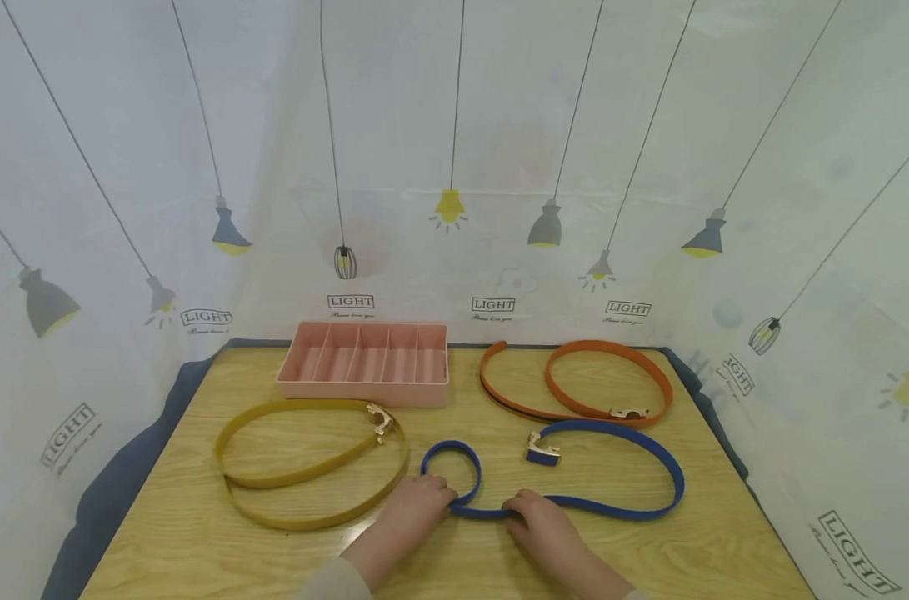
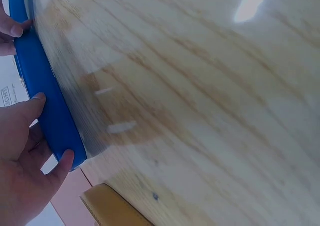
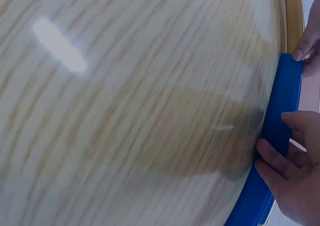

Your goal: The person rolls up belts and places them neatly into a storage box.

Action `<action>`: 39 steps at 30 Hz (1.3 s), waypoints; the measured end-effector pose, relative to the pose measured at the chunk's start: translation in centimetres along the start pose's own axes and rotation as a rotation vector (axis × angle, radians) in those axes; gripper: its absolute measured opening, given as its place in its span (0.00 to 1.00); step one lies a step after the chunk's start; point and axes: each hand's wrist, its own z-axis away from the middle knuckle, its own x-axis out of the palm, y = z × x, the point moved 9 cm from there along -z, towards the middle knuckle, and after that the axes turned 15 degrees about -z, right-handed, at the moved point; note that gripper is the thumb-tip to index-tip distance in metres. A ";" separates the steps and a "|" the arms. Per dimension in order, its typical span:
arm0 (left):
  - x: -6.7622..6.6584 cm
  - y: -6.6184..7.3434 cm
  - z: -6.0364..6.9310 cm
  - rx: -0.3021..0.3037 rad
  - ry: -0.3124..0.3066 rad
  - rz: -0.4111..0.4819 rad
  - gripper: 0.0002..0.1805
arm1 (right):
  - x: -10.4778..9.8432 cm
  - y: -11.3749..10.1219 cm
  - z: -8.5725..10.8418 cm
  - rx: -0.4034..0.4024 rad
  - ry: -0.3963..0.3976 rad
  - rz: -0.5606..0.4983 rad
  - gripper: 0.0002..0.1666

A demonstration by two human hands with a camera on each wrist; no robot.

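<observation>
The left grip [image 1: 417,506] and right grip [image 1: 538,523] pinch the blue belt [image 1: 486,514], its span between these 2 lying left to right on the surface [image 1: 267,567], coiled end [image 1: 479,477] left, buckle [image 1: 543,456] right. A yellow belt [image 1: 297,523] lies left, an orange belt [image 1: 666,388] beyond.

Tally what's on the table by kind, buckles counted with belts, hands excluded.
Belts: 3 (blue belt, yellow belt, orange belt)
Trays: 1 (pink tray)
Total: 4
</observation>
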 end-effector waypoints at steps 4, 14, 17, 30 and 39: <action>0.2 0.0 0.0 -0.015 -0.028 0.028 0.05 | -0.4 0.6 0.3 -0.011 0.004 0.001 0.07; 4.6 -0.5 -0.4 -0.010 0.050 0.089 0.08 | -1.3 0.8 0.9 -0.050 -0.013 -0.015 0.07; 14.0 -1.0 -2.1 0.005 0.170 0.210 0.16 | -1.5 0.6 0.9 -0.065 -0.018 -0.007 0.07; 0.5 -1.9 -1.8 -0.217 -0.214 0.493 0.15 | -1.9 0.4 0.9 -0.091 -0.042 -0.015 0.07; 0.0 -2.2 -1.8 -0.218 -0.169 0.410 0.15 | -1.6 0.9 1.0 -0.112 -0.069 -0.029 0.06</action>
